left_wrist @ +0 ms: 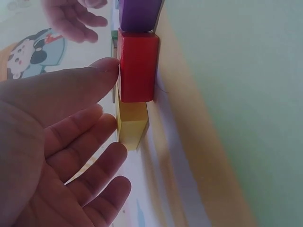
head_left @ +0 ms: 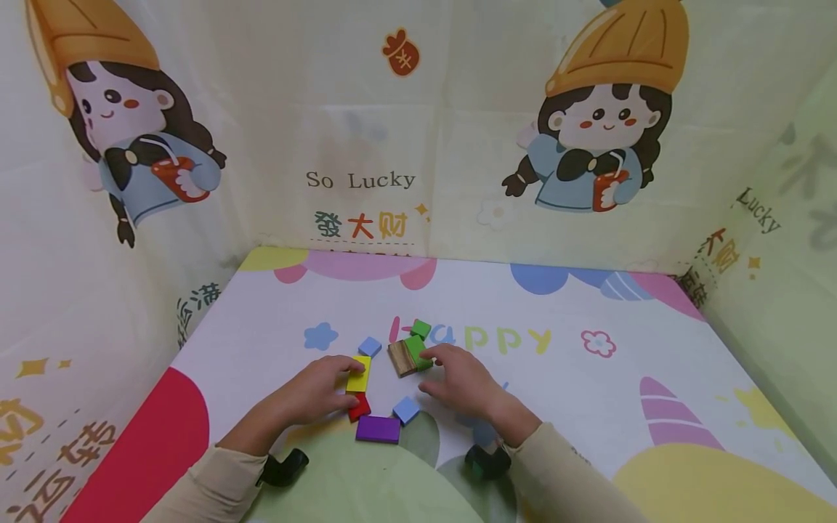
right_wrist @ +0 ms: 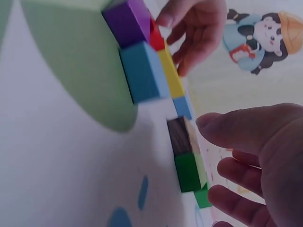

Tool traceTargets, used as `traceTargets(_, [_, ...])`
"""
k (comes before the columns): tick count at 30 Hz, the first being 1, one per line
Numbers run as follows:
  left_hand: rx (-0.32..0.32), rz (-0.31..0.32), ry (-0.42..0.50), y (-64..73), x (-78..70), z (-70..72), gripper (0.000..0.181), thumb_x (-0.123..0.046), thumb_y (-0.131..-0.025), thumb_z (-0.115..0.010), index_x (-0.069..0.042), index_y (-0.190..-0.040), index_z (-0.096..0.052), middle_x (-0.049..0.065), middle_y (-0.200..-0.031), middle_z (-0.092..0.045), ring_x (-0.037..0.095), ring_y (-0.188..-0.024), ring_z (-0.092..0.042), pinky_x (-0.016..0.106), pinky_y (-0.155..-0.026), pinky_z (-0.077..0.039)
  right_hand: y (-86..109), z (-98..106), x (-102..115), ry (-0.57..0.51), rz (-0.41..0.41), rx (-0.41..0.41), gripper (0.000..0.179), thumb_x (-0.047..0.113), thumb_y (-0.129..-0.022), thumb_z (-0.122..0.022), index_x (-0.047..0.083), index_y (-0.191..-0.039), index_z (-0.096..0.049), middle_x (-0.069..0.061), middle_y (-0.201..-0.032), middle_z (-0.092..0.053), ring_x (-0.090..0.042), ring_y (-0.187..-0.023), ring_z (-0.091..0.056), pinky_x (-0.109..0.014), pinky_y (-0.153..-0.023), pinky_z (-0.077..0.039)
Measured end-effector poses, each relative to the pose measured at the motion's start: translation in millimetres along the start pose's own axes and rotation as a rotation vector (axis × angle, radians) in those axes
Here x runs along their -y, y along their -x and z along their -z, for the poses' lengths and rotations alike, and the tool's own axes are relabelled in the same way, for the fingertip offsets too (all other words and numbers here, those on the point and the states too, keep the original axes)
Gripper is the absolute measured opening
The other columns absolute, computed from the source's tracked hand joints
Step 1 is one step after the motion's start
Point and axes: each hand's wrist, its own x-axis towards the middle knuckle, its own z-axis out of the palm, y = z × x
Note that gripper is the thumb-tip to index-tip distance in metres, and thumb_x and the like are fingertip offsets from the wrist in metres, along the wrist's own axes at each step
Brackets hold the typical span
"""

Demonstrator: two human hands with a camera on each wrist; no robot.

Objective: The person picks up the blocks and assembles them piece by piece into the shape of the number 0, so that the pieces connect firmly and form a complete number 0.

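Observation:
My left hand [head_left: 312,392] lies along the left side of the yellow block [head_left: 357,379] and the red block [head_left: 359,409]. Its thumb tip is at the red block; the fingers are loosely bent beside the yellow one. On the right, my right hand [head_left: 467,381] has its fingertips near a green block [head_left: 415,349], which sits against a brown wood-grained block [head_left: 400,359]; contact cannot be told. In the right wrist view, thumb and fingers stand apart with nothing between them. Below the red block lies a purple block [head_left: 378,429], touching a light blue block [head_left: 406,412].
Another light blue block [head_left: 369,346] lies above the yellow one. A small green block [head_left: 421,329] touches the larger green one at the back. The printed mat [head_left: 523,392] runs back to a cloth wall [head_left: 471,218]. Dark devices [head_left: 487,463] sit at both wrists.

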Motion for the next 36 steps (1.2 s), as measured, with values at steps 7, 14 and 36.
traceTargets(7, [0.001,0.009,-0.014,-3.2,-1.0,-1.2,0.047,-0.012,-0.082,-0.082,-0.008,-0.126,-0.065,0.008,-0.128,-0.062,0.035,-0.129,-0.050,0.053,-0.105,-0.043,-11.8,2,-10,-0.006,-0.024,-0.014,0.047,0.020,-0.089,-0.076,0.003,-0.130,-0.060,-0.012,-0.129,-0.060,-0.027,-0.109,-0.061,-0.043,-0.092,-0.053])
traceTargets(14, [-0.003,0.032,-0.011,-5.0,-2.7,-2.1,0.048,-0.013,-0.080,-0.084,-0.010,-0.125,-0.066,0.007,-0.128,-0.062,0.035,-0.128,-0.050,0.052,-0.104,-0.044,-17.0,1,-15,-0.082,-0.016,-0.023,0.045,0.012,-0.088,-0.076,-0.002,-0.127,-0.059,-0.014,-0.123,-0.062,-0.027,-0.107,-0.064,-0.044,-0.093,-0.053])
traceTargets(36, [-0.004,0.033,-0.009,-4.6,-2.4,-2.6,0.046,-0.014,-0.082,-0.083,-0.010,-0.125,-0.066,0.008,-0.130,-0.061,0.034,-0.129,-0.049,0.053,-0.106,-0.042,-22.3,-4,-11,-0.152,-0.071,0.022,0.047,0.011,-0.090,-0.075,0.001,-0.132,-0.056,-0.012,-0.124,-0.058,-0.021,-0.097,-0.066,-0.033,-0.081,-0.057])
